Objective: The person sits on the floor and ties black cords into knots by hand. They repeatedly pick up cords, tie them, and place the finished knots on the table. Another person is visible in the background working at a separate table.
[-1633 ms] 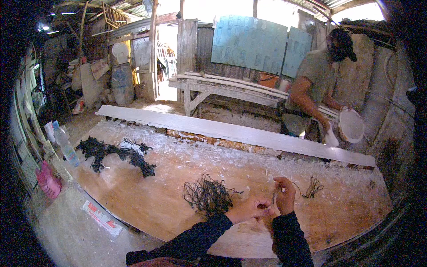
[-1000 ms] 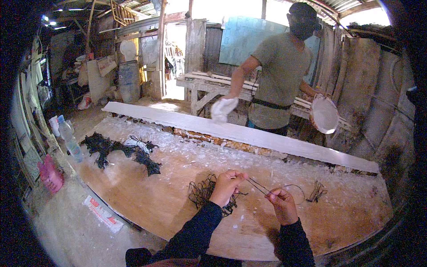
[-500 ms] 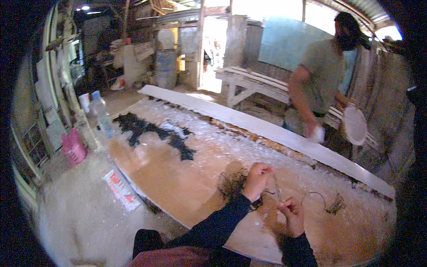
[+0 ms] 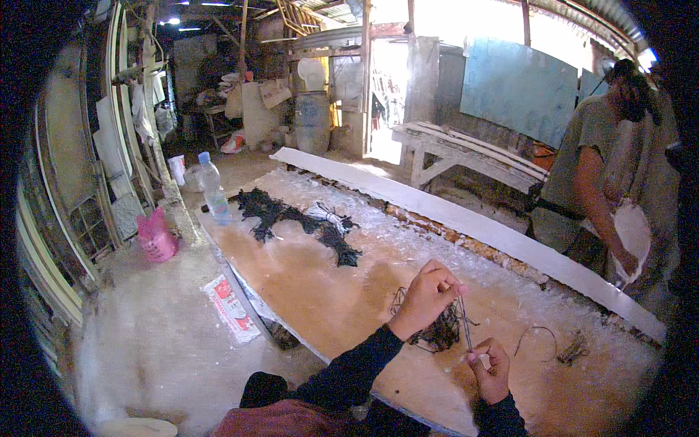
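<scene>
Between my two hands a thin, dark, wire-like strand (image 4: 465, 325) is stretched taut and almost upright. My left hand (image 4: 426, 302) pinches its upper end, and my right hand (image 4: 491, 371) pinches the lower end. Just behind them, a loose tangle of dark wire-like strands (image 4: 437, 335) lies on the dusty tabletop (image 4: 306, 295), partly covered by my left hand. Right of my right hand lie a curved single strand (image 4: 518, 341) and a small dark bunch (image 4: 573, 351). Farther left are black shredded clumps (image 4: 269, 218) with a bundle of whitish strands (image 4: 328, 216) beside them.
A long white board (image 4: 466, 227) runs along the table's far edge. Beyond it a co-worker (image 4: 597, 156) bends over a pale round pan (image 4: 632, 237). A plastic bottle (image 4: 213, 193) stands at the far left corner. A pink bag (image 4: 156, 239) and a printed sack (image 4: 230, 309) lie left.
My view has turned left. The co-worker has moved right and bends lower, a hand now at the pan. My hands still hold the strand taut.
</scene>
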The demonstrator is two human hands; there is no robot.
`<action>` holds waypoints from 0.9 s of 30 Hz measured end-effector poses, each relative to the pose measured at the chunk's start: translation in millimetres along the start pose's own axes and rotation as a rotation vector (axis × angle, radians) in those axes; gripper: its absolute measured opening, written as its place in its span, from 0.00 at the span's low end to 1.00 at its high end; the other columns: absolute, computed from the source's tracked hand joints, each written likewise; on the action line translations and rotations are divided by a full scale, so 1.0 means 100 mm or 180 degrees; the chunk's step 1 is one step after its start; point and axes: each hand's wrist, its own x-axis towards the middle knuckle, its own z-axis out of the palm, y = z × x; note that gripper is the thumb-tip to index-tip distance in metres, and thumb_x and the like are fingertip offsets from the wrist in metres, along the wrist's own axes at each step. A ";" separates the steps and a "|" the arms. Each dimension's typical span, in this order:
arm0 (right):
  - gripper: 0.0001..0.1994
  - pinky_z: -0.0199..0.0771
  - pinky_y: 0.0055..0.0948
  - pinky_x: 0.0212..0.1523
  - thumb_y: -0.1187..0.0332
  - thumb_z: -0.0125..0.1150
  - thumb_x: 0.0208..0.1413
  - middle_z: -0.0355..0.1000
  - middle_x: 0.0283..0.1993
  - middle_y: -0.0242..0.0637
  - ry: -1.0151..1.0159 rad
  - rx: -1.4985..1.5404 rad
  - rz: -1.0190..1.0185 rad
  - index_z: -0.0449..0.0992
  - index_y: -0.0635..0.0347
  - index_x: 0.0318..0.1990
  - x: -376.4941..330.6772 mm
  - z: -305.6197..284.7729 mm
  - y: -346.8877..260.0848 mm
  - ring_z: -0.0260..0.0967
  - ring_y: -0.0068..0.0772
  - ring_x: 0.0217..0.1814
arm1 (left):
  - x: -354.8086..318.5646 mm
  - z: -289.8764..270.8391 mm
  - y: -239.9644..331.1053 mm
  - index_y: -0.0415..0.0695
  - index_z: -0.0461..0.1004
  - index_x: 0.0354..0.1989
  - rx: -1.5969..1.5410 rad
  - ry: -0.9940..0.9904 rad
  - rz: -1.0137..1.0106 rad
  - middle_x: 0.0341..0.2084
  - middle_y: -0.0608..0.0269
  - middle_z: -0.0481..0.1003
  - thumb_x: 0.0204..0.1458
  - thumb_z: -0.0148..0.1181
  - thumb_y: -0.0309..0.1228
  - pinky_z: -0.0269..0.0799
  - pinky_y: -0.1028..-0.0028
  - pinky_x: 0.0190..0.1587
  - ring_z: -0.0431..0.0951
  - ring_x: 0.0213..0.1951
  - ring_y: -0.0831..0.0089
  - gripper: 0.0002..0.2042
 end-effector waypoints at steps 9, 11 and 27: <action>0.10 0.60 0.27 0.27 0.69 0.59 0.43 0.63 0.19 0.37 -0.0341 -0.0402 -0.0115 0.65 0.60 0.18 0.03 0.02 -0.03 0.61 0.34 0.24 | 0.02 -0.40 -0.19 0.41 0.75 0.23 0.0059 -0.0131 -0.0767 0.22 0.62 0.72 0.44 0.59 0.35 0.65 0.75 0.30 0.70 0.25 0.74 0.09; 0.11 0.60 0.29 0.27 0.68 0.60 0.43 0.63 0.19 0.38 -0.0426 -0.0348 -0.0060 0.65 0.60 0.18 0.03 0.04 -0.04 0.61 0.36 0.24 | 0.10 -0.55 -0.16 0.42 0.74 0.23 0.0203 -0.0083 -0.0490 0.22 0.62 0.72 0.44 0.59 0.37 0.67 0.73 0.31 0.71 0.26 0.73 0.11; 0.11 0.59 0.35 0.29 0.65 0.62 0.40 0.62 0.19 0.41 -0.0397 -0.0754 -0.0061 0.67 0.60 0.18 0.12 0.06 -0.03 0.61 0.45 0.25 | -0.10 -0.34 -1.06 0.38 0.63 0.49 0.0882 0.0345 -0.0242 0.44 0.47 0.66 0.53 0.48 0.37 0.57 0.66 0.53 0.64 0.49 0.54 0.19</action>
